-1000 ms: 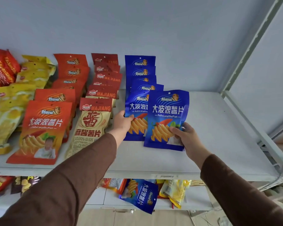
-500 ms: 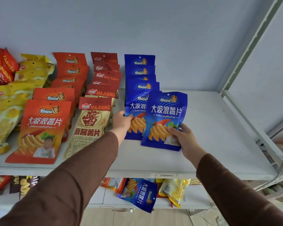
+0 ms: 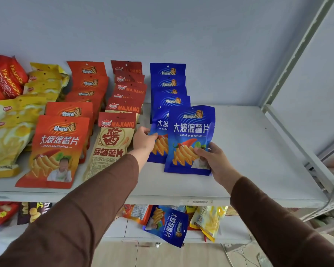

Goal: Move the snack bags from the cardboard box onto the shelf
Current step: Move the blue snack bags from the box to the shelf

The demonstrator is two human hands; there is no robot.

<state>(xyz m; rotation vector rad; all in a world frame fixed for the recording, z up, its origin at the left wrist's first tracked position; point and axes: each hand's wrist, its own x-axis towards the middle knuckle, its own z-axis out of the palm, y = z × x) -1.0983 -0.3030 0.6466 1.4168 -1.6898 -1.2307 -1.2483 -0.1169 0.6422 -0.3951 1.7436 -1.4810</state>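
Nearest the camera, two brown sleeves reach up and forward toward the white shelf (image 3: pixel 249 151). Below its front edge, a lower shelf (image 3: pixel 235 231) carries a tilted blue bag (image 3: pixel 167 225) and a yellow bag (image 3: pixel 210 220), with more packets to the left, blurred.

At the front of the upper shelf, the right hand (image 3: pixel 214 160) holds the front blue snack bag (image 3: pixel 190 139) by its lower right corner, thumb curled over the printed face and the other fingers behind it, out of sight. That bag stands tilted up with its bottom edge at the shelf board; whether it touches cannot be told. Just beside it, the left hand (image 3: pixel 144 140) pinches the left edge of the second blue bag (image 3: pixel 159 140), which is partly covered by the front one.

Behind these two, a row of blue bags (image 3: pixel 168 83) runs overlapped back to the pale wall (image 3: pixel 181 35). To the left stand a row of tan and red bags marked MAJIANG (image 3: pixel 117 137), then a row of orange-red bags (image 3: pixel 56 147), then yellow bags (image 3: pixel 12 132), and red packets (image 3: pixel 6 78) at the far left edge. At the right, a grey metal upright (image 3: pixel 297 54) rises at the shelf's back corner.
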